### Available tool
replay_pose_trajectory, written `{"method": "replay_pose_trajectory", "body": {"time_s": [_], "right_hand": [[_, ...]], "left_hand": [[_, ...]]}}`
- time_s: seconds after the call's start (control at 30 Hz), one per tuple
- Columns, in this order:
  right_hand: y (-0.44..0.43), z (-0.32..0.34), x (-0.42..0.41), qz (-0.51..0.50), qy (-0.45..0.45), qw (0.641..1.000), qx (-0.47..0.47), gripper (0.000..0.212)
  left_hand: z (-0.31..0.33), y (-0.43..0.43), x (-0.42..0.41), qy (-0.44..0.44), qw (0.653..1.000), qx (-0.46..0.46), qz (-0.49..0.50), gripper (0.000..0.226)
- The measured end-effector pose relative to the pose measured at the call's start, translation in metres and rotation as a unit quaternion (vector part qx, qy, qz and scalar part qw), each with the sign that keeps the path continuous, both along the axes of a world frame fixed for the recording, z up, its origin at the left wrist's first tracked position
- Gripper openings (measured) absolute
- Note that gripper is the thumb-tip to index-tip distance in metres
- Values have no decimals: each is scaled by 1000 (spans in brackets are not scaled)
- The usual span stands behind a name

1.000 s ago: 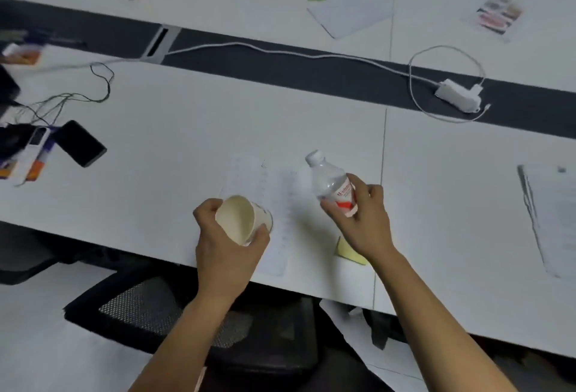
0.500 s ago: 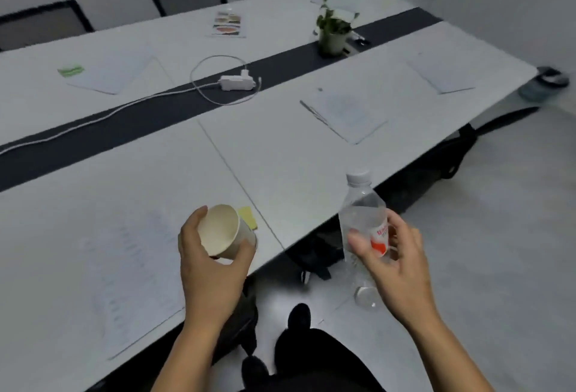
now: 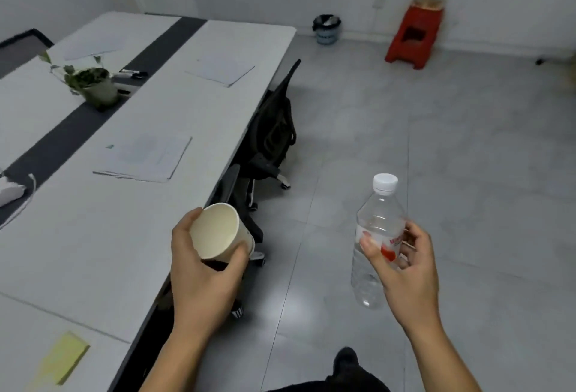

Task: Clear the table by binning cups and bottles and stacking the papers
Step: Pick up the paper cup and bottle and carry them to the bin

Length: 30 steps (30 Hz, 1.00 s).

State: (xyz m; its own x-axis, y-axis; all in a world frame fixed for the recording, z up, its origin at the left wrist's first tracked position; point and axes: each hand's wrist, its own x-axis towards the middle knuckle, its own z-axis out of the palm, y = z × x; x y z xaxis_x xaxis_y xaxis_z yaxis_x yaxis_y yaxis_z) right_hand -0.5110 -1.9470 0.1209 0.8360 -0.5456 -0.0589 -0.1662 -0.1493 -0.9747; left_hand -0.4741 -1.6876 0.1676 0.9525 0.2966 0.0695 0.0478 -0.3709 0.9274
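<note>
Head view: your left hand (image 3: 202, 276) grips a paper cup (image 3: 218, 232), with fingers and thumb curled round its wall. The cup is tilted so its open mouth faces you, and it hangs just off the long edge of the white table (image 3: 93, 235). The cup's inside is plain cream, and no print shows on it.

Your right hand (image 3: 405, 270) holds a clear plastic bottle (image 3: 375, 235) at its middle, thumb on the near side and fingers curled behind. The bottle stands nearly upright over the grey floor, well apart from the table, with its white cap (image 3: 385, 182) on. Its label (image 3: 386, 245) is white with a red patch, and the red writing on it is too blurred to read.

On the table a stack of papers (image 3: 146, 157) lies near the edge. A second sheet (image 3: 221, 71) lies farther along and a third (image 3: 93, 45) beyond the dark centre strip. Their print is too faint to make out. A yellow sticky pad (image 3: 64, 357) sits at the near corner.

The bin (image 3: 326, 29) stands against the far wall, past the end of the table. A band of marks runs round its side, but they are unreadable.
</note>
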Motion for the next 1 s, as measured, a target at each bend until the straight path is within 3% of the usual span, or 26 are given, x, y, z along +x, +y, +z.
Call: {"method": "replay_pose_trajectory", "body": {"time_s": [0.3, 0.53, 0.73, 1.0], "right_hand": [[-133, -3, 96, -28, 1, 999, 34, 65], [-193, -32, 227, 12, 41, 999, 15, 63], [-261, -37, 384, 0, 75, 997, -22, 61], [-381, 6, 570, -111, -7, 994, 9, 70]], "left_hand": [[-10, -136, 102, -20, 999, 19, -37, 73], [-55, -189, 218, 35, 999, -13, -6, 82], [-67, -243, 381, 47, 997, -61, 10, 85], [-17, -359, 619, 12, 997, -36, -67, 71]]}}
